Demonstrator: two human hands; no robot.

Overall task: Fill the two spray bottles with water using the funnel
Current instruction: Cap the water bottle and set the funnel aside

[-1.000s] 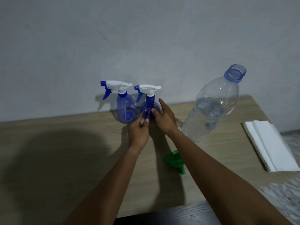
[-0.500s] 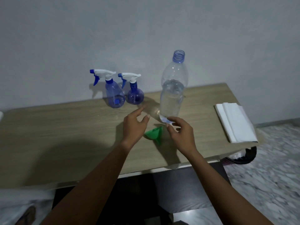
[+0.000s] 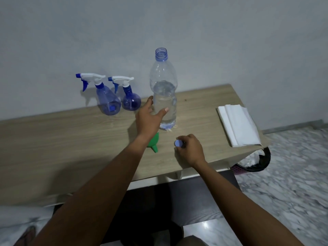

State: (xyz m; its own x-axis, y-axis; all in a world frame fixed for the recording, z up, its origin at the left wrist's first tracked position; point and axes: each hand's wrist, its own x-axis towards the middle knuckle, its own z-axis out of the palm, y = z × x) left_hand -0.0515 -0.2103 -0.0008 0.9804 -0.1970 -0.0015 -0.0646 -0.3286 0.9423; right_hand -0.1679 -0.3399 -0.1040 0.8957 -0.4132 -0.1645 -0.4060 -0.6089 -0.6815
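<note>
Two blue spray bottles stand capped by the wall: a taller one [image 3: 107, 98] and a round one [image 3: 131, 98] to its right. A clear water bottle [image 3: 164, 96], uncapped and about half full, stands upright on the wooden table [image 3: 62, 139]. My left hand [image 3: 149, 118] is spread around its lower left side, thumb across the front. A green funnel [image 3: 154, 142] lies on its side under my left wrist. My right hand [image 3: 190, 150] pinches the blue bottle cap [image 3: 178, 143] just above the table near the front edge.
A stack of folded white napkins [image 3: 238, 125] lies at the table's right end. A bin with a black liner [image 3: 253, 162] sits on the marble floor below the right edge. The wall runs close behind the bottles.
The view pulled back from the spray bottles. My left hand moved up from the funnel to the water bottle's side. My right hand now holds the cap lower, near the table's front.
</note>
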